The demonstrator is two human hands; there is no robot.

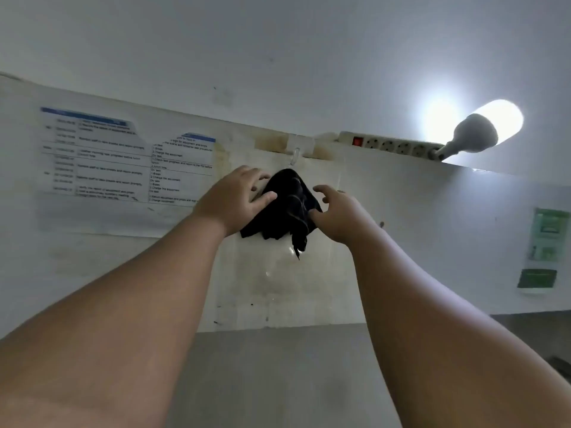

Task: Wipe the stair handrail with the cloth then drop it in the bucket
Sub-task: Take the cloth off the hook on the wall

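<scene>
Both my arms reach up and forward toward the wall point(401, 230), forearms bare and rising from the lower corners of the view to meet near the middle. My left hand point(238, 199) is turned with its back toward me. Its fingers curl over the upper left side of the dark cloth point(287, 208) and its thumb lies across the front of the cloth, so the cloth is gripped between them. My right hand point(336, 211) comes in from the other side, half open. Its fingers are spread and loosely bent in the air beside the cloth, clear of it, and only the thumb tip touches the cloth's right edge.

The cloth is bunched against the wall between my two hands, with a ragged corner drooping below them. Its top sits just under a clear hook point(295, 157) stuck to the wall; I cannot tell whether it hangs from that hook.

To the left, a printed sheet point(102, 162) with blue headings is fixed to the wall. Up to the right, a power strip point(392, 145) lies along the ledge, with a lit bulb point(482, 128) plugged into its end. Green notices point(547, 239) hang at the far right.
</scene>
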